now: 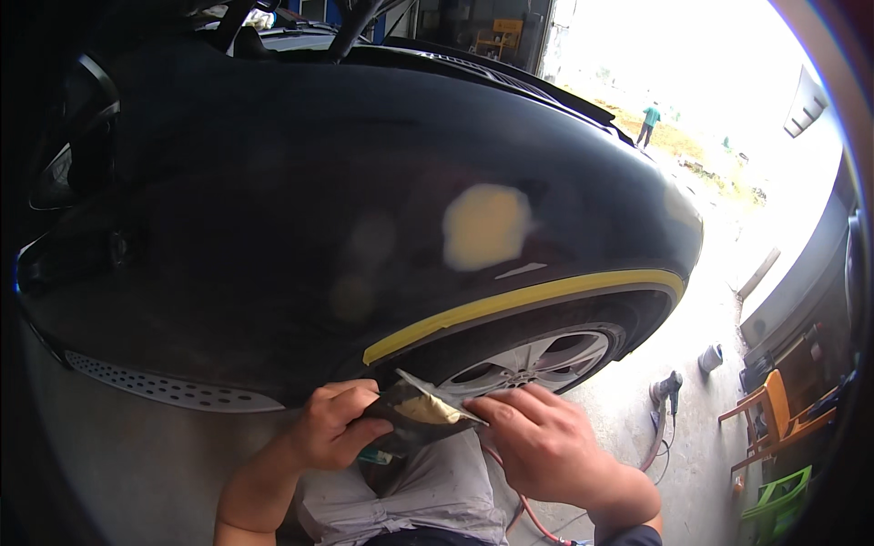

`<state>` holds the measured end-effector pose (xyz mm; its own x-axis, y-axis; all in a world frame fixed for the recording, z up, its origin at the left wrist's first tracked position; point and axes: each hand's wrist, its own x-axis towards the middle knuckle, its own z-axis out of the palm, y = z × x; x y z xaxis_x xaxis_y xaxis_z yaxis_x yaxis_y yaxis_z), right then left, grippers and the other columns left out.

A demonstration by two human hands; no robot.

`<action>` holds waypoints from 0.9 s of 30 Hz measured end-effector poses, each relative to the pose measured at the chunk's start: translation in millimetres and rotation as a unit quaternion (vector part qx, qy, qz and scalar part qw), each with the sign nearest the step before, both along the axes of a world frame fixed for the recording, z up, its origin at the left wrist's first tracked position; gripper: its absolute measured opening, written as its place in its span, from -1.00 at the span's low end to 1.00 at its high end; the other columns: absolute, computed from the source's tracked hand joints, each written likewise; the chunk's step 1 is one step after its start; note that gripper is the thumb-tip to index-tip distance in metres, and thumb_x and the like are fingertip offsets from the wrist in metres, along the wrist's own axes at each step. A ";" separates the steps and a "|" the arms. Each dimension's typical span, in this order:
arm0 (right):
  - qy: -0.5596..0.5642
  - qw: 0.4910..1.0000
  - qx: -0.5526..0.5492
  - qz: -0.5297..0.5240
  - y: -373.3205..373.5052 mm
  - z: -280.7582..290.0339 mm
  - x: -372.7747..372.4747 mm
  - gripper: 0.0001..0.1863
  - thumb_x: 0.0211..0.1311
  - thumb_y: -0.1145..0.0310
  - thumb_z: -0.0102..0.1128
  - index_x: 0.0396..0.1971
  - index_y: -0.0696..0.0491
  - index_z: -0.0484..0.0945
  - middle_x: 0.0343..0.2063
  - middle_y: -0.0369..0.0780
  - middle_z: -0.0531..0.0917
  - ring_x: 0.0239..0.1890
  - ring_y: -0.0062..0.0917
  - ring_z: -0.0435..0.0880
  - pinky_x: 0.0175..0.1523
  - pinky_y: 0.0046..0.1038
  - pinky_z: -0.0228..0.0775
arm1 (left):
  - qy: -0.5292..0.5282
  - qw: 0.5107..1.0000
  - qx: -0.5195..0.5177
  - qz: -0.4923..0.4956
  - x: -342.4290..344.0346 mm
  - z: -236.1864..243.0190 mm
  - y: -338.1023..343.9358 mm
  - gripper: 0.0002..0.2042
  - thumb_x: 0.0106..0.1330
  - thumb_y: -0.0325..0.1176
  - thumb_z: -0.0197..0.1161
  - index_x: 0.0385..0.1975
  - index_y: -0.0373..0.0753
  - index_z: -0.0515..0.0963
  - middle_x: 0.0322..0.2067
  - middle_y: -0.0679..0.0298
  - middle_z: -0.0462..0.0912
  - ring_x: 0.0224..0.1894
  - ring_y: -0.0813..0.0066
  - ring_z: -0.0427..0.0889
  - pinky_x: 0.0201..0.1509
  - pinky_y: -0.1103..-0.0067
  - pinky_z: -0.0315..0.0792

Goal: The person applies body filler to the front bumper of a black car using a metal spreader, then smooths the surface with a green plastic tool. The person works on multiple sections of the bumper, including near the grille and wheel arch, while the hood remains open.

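Observation:
My left hand (pixel 337 423) is closed on a dark flat board (pixel 391 432) bearing cream-yellow paste (pixel 424 409). My right hand (pixel 537 437) pinches the end of a thin grey spreader (pixel 408 379) lying against the paste at the board's edge. Both are held low before the dark car fender (pixel 300 182). The fender has a beige filler patch (pixel 484 227) and yellow masking tape (pixel 473 305) along the wheel arch, above the wheel (pixel 546 353). A small teal item (pixel 373 455), too hidden to name, is below my left hand.
A power tool (pixel 669 391), red hose (pixel 528 519) and grey can (pixel 710 358) are on the floor at right, near a wooden chair (pixel 774 405) and green plastic stool (pixel 778 500). A perforated step (pixel 173 382) runs along the car's lower left. A person (pixel 648 123) stands outside.

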<state>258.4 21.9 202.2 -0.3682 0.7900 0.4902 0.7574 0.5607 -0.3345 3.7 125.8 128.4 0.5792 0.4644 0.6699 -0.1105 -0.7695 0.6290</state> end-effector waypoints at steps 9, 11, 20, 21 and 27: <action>0.392 0.916 -0.090 -0.004 3.5 -31.7 18.1 -0.78 0.33 0.57 0.12 -0.05 0.27 0.55 -0.32 -0.10 0.64 -0.30 -0.40 0.63 -0.16 -0.51 0.45 | -0.009 0.997 -0.073 0.010 -1.7 -13.4 -24.3 -0.80 0.31 -0.49 0.28 -0.13 -0.41 0.52 -0.40 0.07 0.66 -0.41 0.35 0.68 -0.29 0.51 0.52; 0.463 0.877 -0.117 0.059 1.3 -31.0 7.4 -0.75 0.34 0.57 0.11 -0.02 0.28 0.54 -0.31 -0.11 0.63 -0.30 -0.45 0.61 -0.16 -0.50 0.45 | -0.013 0.994 -0.106 0.027 4.3 -27.5 -29.2 -0.83 0.32 -0.49 0.27 -0.16 -0.40 0.52 -0.44 0.10 0.64 -0.45 0.40 0.64 -0.34 0.52 0.49; 0.027 0.999 0.000 -0.018 1.9 -11.0 -1.2 -0.65 0.07 0.63 0.23 -0.08 0.13 0.63 -0.22 -0.14 0.69 -0.25 -0.23 0.69 -0.15 -0.32 0.56 | -0.028 0.983 -0.158 0.083 -5.1 -15.6 -37.7 -0.91 0.33 -0.49 0.25 -0.30 -0.36 0.51 -0.55 0.18 0.59 -0.53 0.56 0.57 -0.44 0.59 0.40; 0.070 0.995 0.038 -0.055 5.3 -17.4 2.0 -0.66 0.07 0.66 0.19 -0.10 0.13 0.63 -0.22 -0.10 0.69 -0.25 -0.22 0.69 -0.17 -0.36 0.57 | -0.055 0.980 -0.167 0.091 -0.1 -6.9 -41.4 -0.91 0.33 -0.48 0.26 -0.32 -0.36 0.50 -0.56 0.18 0.58 -0.53 0.57 0.56 -0.45 0.59 0.39; 0.340 0.934 0.102 -0.045 -11.8 -46.4 -5.0 -0.72 0.14 0.71 0.08 -0.14 0.29 0.60 -0.27 -0.06 0.68 -0.25 -0.36 0.70 -0.10 -0.43 0.55 | -0.009 0.971 -0.098 0.219 6.2 2.0 -54.6 -0.89 0.31 -0.47 0.28 -0.38 -0.37 0.52 -0.60 0.16 0.49 -0.60 0.44 0.49 -0.51 0.53 0.32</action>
<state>253.4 10.1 155.8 0.1468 0.6676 0.7299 0.4565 0.6089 -0.6487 10.0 71.2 130.3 0.2862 0.7830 0.5523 0.1877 -0.6111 0.7690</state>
